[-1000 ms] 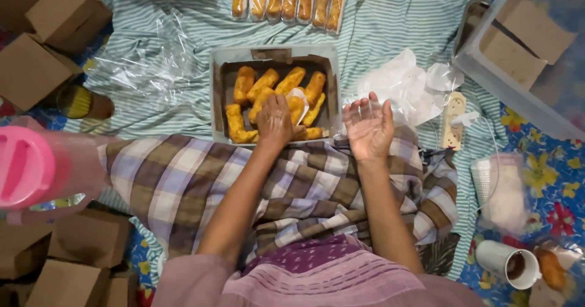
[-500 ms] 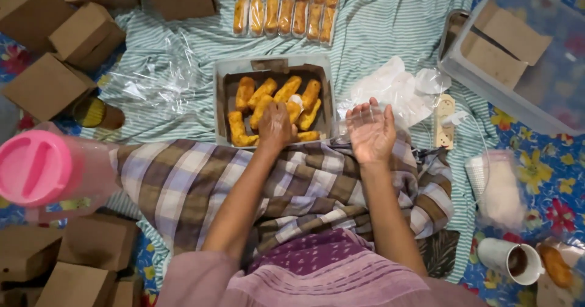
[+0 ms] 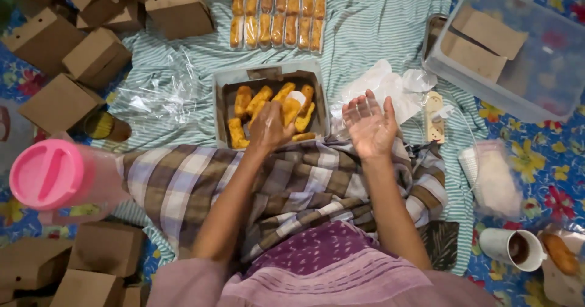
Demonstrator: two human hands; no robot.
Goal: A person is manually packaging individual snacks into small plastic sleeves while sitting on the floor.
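One golden-brown fried roll with a white paper tip [image 3: 291, 107] is pinched in the left hand [image 3: 268, 127], lifted just above the shallow grey cardboard tray [image 3: 219, 109] of like rolls directly ahead of that hand. The right hand [image 3: 368, 127] is spread flat, palm up, gripping nothing, with crumpled clear plastic wrappers [image 3: 390, 84] just beyond its fingertips. A greasy roll held only at its end may slip and fall onto the striped green cloth [image 3: 378, 26] or break, I judge.
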